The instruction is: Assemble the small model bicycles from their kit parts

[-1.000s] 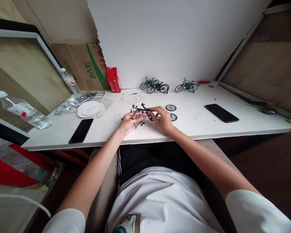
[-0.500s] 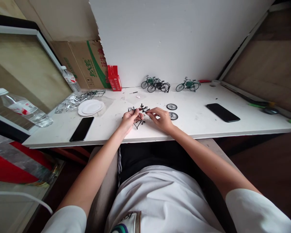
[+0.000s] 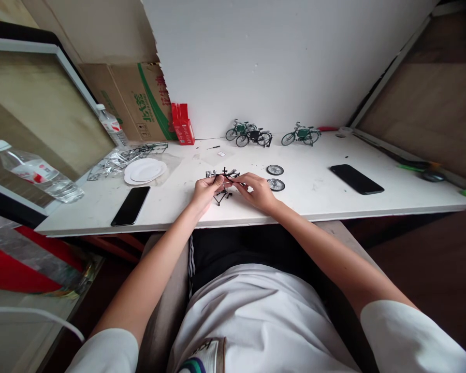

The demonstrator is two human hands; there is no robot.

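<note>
My left hand [image 3: 204, 196] is closed around a black model bicycle frame [image 3: 219, 199], whose thin bars stick out below the fingers. Thumb and forefinger of my right hand [image 3: 257, 190] pinch a small black part [image 3: 225, 171] against the frame, a thin forked piece with a cross-shaped end. Where the two meet is partly hidden by my fingers. Two loose spoked wheels, a front one [image 3: 276, 185] and a back one [image 3: 275, 170], lie flat just right of my right hand. Small dark and silvery parts [image 3: 209, 174] show on the table behind my left hand.
Three model bicycles, one black [image 3: 253, 138], one green [image 3: 301, 134] and another green behind, stand along the wall. White discs [image 3: 145, 171], part frames [image 3: 147, 149] and a phone [image 3: 131, 206] lie left; another phone [image 3: 356, 179] lies right. Water bottles [image 3: 39, 173] stand far left.
My right hand has shifted slightly left, bringing the small black part closer against the frame in my left hand. The cross-shaped end has moved a little left too.
</note>
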